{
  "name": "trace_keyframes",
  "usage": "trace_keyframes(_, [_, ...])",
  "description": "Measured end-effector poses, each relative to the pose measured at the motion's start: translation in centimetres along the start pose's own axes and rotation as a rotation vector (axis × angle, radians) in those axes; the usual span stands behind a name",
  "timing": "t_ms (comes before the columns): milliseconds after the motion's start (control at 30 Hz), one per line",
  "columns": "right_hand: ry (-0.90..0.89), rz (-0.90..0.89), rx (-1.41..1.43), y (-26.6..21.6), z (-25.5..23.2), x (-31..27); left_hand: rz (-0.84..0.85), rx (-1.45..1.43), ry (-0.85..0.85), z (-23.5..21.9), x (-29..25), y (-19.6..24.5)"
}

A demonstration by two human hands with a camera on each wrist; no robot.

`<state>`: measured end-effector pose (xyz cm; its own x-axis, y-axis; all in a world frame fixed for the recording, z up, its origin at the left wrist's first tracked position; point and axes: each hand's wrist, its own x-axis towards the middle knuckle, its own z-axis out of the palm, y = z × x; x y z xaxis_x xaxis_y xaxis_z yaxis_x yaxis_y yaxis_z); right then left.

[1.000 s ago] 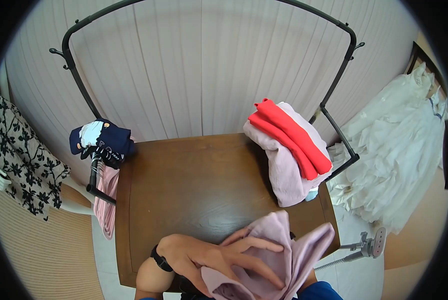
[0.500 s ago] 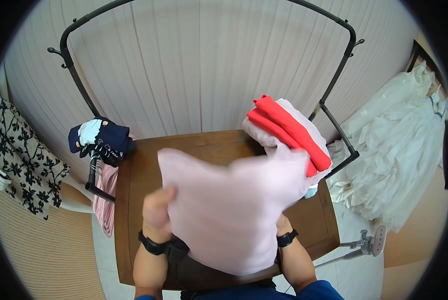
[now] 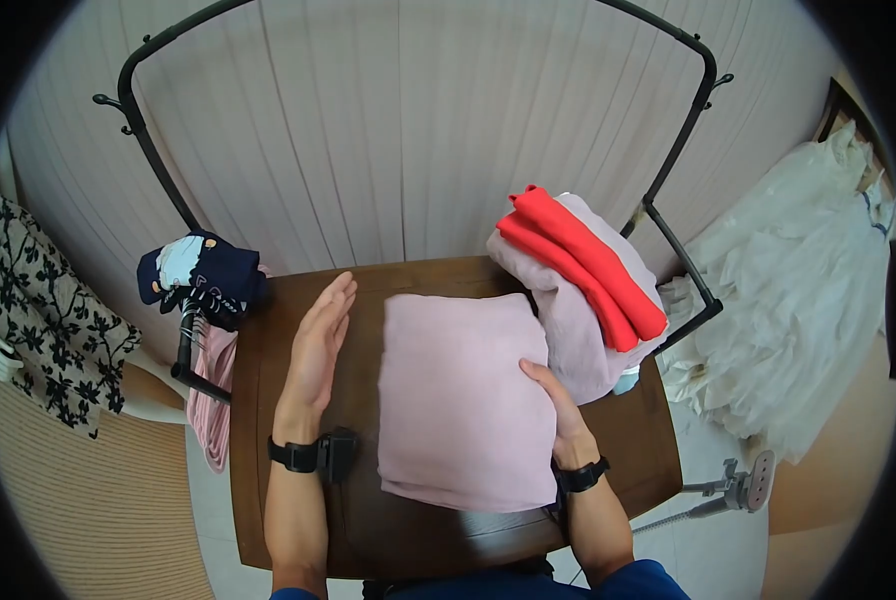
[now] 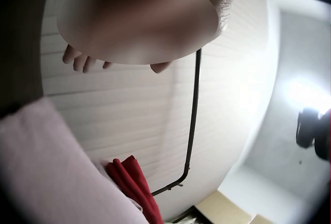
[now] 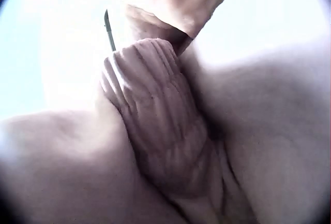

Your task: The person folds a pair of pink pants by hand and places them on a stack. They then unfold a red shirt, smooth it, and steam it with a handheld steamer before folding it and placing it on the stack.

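The right hand point(image 3: 565, 425) grips the right edge of a folded pink cloth point(image 3: 460, 400), thumb on top, the cloth spreading to that hand's left. The left hand point(image 3: 318, 345), fingers straight and released, is apart from the cloth's other side, while past the right hand a red garment point(image 3: 583, 268) lies on pink clothing point(image 3: 576, 355)
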<state>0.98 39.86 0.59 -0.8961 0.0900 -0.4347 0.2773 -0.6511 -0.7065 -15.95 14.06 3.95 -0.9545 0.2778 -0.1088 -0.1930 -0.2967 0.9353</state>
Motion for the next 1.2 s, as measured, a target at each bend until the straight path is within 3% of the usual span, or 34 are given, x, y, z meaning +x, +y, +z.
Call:
trace_keyframes(67, [0.036,-0.016,-0.021,-0.1,0.6,-0.3,0.195,0.350,-0.268,0.3,-0.7,0.8])
trace_keyframes(200, [0.091,-0.108,-0.152,-0.2,1.7,-1.0,-0.086,0.621,-0.563,4.0,-4.7,1.5])
trace_keyframes(333, [0.091,-0.148,-0.289,1.0,2.1,-1.5,-0.102,0.792,-0.658,7.0,-6.3,-0.2])
trace_keyframes(400, [-0.034,-0.579,-0.844,2.2,1.1,-0.7,0.027,0.892,-0.724,7.2,-6.1,-1.7])
trace_keyframes(433, [-0.141,-0.612,-1.033,2.1,0.6,-0.6,0.025,0.893,-0.723,7.0,-5.9,-2.4])
trace_keyframes(533, [-0.133,-0.693,-1.158,3.3,1.4,-0.7,0.129,0.986,-0.774,6.7,-5.7,-3.1])
trace_keyframes(567, [-0.131,-0.705,-1.174,3.2,1.7,-0.8,-0.019,0.951,-0.737,7.0,-5.6,-2.7])
trace_keyframes(600, [-0.131,-0.706,-1.170,3.0,2.2,-1.1,-0.164,0.912,-0.699,7.2,-5.5,-2.4])
trace_keyframes(633, [-0.151,-0.688,-1.189,2.7,2.7,-1.6,-0.166,0.916,-0.700,7.1,-5.5,-2.6])
trace_keyframes(700, [-0.168,-0.669,-1.207,2.4,3.1,-2.1,0.077,1.020,-0.685,6.7,-5.4,-3.1])
trace_keyframes(933, [-0.398,-0.577,-1.024,2.5,2.2,-1.8,-0.045,1.052,-0.566,7.1,-5.3,-1.6])
trace_keyframes(1033, [-0.452,-0.509,-0.951,2.5,1.7,-1.5,0.055,1.102,-0.571,6.4,-5.0,-2.4])
trace_keyframes(1100, [-0.479,-0.479,-0.939,2.3,1.7,-1.6,0.191,1.185,-0.676,5.7,-4.9,-2.5])
trace_keyframes(1133, [-0.468,-0.393,-0.784,2.1,2.0,-2.0,0.190,1.185,-0.674,5.7,-4.8,-2.1])
trace_keyframes(1200, [-0.456,-0.307,-0.631,1.6,2.3,-2.2,-0.147,1.049,-0.681,6.0,-4.5,-1.0])
